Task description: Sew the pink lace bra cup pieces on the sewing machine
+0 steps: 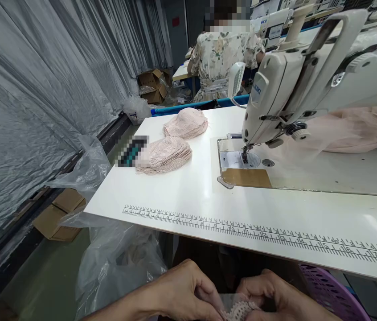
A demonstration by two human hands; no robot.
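Glossy tabletop, domed lacy stacks, left hand and right hand pinching holey lace

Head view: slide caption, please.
Left hand and right hand hold lacy fabric by a white table bearing a sewing machine and pink stacks.

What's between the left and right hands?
Head view: a pale, holed lace piece with a sheer edge, held at the fingers of the left hand and right hand; the bottom frame edge cuts it off.
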